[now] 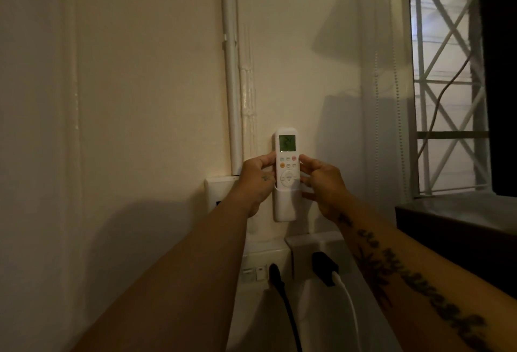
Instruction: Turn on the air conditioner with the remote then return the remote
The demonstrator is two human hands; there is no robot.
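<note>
Both hands pinch the remote [287,160] by its sides: left hand [258,182] at its 9 o'clock edge, right hand [321,183] at 3 o'clock. It stands upright in a white wall holder [284,206] (lower half hidden inside), green screen lit, above two plugged-in cables [288,309] at 6 o'clock.

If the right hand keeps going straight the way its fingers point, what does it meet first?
The right hand points up and left at the remote sitting in its wall holder. Its fingertips look already at the remote's right edge, so it meets that first, though contact is hard to confirm.
</note>
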